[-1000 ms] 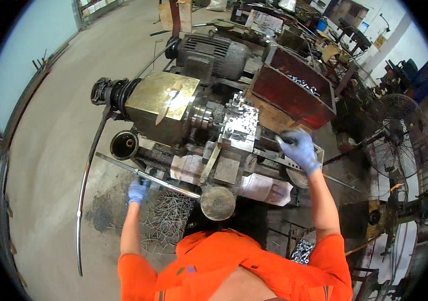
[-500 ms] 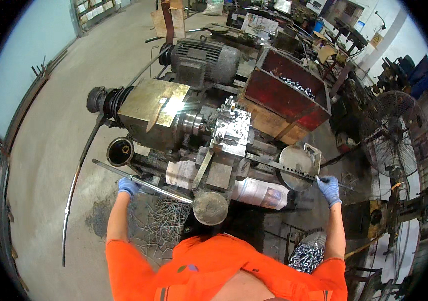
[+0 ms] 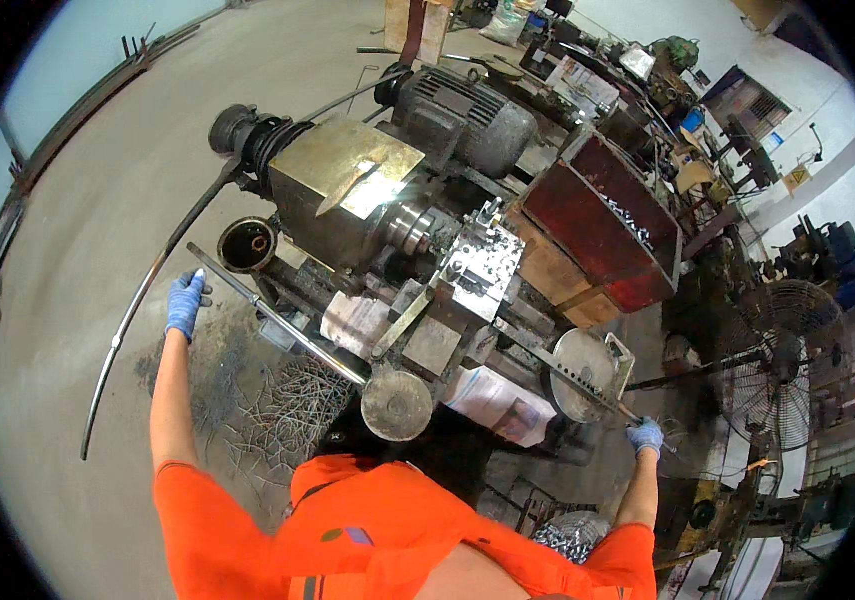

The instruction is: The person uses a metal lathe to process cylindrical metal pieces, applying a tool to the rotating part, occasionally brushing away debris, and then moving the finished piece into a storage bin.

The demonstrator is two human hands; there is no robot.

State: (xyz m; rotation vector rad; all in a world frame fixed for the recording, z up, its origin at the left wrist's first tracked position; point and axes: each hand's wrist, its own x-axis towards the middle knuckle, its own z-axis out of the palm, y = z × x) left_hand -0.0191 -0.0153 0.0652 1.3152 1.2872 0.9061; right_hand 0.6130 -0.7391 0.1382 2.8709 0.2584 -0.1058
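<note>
In front of me is a metal lathe-like machine with a brass-coloured cover (image 3: pixel 347 165) and a metal tool block (image 3: pixel 482 268) covered in chips. My left hand (image 3: pixel 185 303), in a blue glove, is beside the upper end of a long steel lever (image 3: pixel 292 330). Its fingers look apart, not wrapped round the bar. The lever runs down to a round metal disc (image 3: pixel 396 406). On the right, my gloved right hand (image 3: pixel 645 436) is closed round the end of a flat lever with a row of holes (image 3: pixel 579 386), which crosses a larger round plate (image 3: pixel 581 362).
A dark red bin (image 3: pixel 602 225) with small metal parts stands behind the machine. Wire-like scrap (image 3: pixel 292 420) lies on the floor at left. A basket of shiny parts (image 3: pixel 572 535) sits by my right arm. A standing fan (image 3: pixel 777 365) is far right; a motor (image 3: pixel 462 120) sits behind.
My left hand has moved up and outward along the left lever, its fingers now apart. My right hand is lower in the picture, still at its lever's end. The view has turned.
</note>
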